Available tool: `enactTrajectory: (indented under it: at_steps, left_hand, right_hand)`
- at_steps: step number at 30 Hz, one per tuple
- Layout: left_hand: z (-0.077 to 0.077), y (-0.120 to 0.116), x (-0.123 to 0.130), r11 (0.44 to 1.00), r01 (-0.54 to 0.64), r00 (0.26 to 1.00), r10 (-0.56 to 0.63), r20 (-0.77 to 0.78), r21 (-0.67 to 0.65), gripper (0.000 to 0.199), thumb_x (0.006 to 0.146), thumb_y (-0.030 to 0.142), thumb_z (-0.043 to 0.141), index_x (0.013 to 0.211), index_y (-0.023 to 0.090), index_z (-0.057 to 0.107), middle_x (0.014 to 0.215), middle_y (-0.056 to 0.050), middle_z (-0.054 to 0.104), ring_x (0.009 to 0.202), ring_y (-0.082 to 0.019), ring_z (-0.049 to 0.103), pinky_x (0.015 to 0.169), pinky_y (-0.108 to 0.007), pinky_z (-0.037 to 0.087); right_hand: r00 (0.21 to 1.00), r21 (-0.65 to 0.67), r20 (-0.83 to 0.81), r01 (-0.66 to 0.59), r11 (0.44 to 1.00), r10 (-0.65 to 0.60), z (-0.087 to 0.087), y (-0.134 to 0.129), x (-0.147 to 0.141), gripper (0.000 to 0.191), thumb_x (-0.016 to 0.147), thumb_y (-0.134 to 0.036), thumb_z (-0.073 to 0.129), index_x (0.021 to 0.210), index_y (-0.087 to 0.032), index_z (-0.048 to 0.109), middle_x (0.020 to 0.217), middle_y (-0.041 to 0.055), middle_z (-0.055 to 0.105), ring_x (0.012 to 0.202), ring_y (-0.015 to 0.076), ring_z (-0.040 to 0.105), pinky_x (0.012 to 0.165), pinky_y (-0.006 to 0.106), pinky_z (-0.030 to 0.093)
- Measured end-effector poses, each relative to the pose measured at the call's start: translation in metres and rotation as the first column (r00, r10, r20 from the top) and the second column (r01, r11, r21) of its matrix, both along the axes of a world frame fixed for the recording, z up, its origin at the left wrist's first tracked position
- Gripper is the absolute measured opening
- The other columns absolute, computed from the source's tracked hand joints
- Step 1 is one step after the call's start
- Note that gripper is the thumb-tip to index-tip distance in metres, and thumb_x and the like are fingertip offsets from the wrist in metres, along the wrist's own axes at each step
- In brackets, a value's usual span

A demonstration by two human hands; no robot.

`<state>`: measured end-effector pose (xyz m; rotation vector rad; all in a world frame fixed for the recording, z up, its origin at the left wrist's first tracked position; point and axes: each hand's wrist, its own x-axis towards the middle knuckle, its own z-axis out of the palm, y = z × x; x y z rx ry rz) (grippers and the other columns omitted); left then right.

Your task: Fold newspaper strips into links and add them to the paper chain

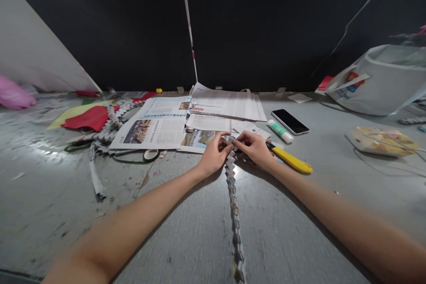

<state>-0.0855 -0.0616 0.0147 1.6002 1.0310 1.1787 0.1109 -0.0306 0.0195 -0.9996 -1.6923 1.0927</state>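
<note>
A long zigzag chain of folded newspaper strips (235,213) runs up the middle of the table toward me from both hands. My left hand (215,153) pinches the chain's far end from the left, thumb and fingers closed on it. From the right, my right hand (254,147) grips the same end, its thumb and index finger meeting close to the left thumb. The fingers hide part of that end. Just behind the hands lie printed newspaper sheets (153,122). Beside the right hand rests a yellow utility knife (293,159).
A glue stick (280,131) and a phone (290,122) lie right of the hands. Tape (151,155), red paper (87,118) and another folded-paper chain (113,117) are on the left. At far right stand a white bag (382,84) and a plastic-wrapped package (382,140). Dark panels (266,22) close off the back.
</note>
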Motion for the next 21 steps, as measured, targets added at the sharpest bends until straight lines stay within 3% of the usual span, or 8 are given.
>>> enactTrajectory:
  at_steps: [8,16,21]
  left_hand:
    - [-0.0021,-0.0014,-0.0023,0.992,-0.035,0.987,0.054,-0.153,0.121,0.027,0.104,0.041,0.069,0.122,0.021,0.066,0.094,-0.004,0.071,0.085,-0.021,0.066,0.082,-0.035,0.051]
    - [-0.0024,0.0041,-0.0032,0.999,-0.028,0.999,0.029,-0.021,0.026,0.047,0.101,0.050,0.074,0.136,0.020,0.065,0.080,0.001,0.060,0.075,-0.018,0.059,0.074,-0.031,0.048]
    - [0.0023,0.0011,-0.0030,0.999,-0.028,0.999,0.028,-0.019,0.028,0.044,0.102,0.048,0.073,0.138,0.022,0.067,0.083,0.000,0.062,0.076,-0.018,0.059,0.075,-0.032,0.048]
  right_hand:
    - [0.999,0.052,0.039,0.024,0.998,-0.026,-0.0034,0.0037,0.0004,0.037,0.090,-0.055,0.079,0.077,-0.022,0.064,0.069,0.0009,0.066,0.063,0.0166,0.059,0.057,0.030,0.045]
    - [0.997,0.070,0.082,-0.005,0.998,-0.001,0.0035,0.0004,0.0005,0.037,0.097,-0.058,0.071,0.088,-0.023,0.068,0.075,0.0028,0.070,0.068,0.0190,0.062,0.062,0.032,0.049]
    - [0.998,0.070,0.064,-0.023,0.997,0.019,0.0061,-0.0031,0.0007,0.036,0.099,-0.058,0.071,0.090,-0.024,0.068,0.078,0.0037,0.072,0.072,0.0211,0.066,0.065,0.034,0.053]
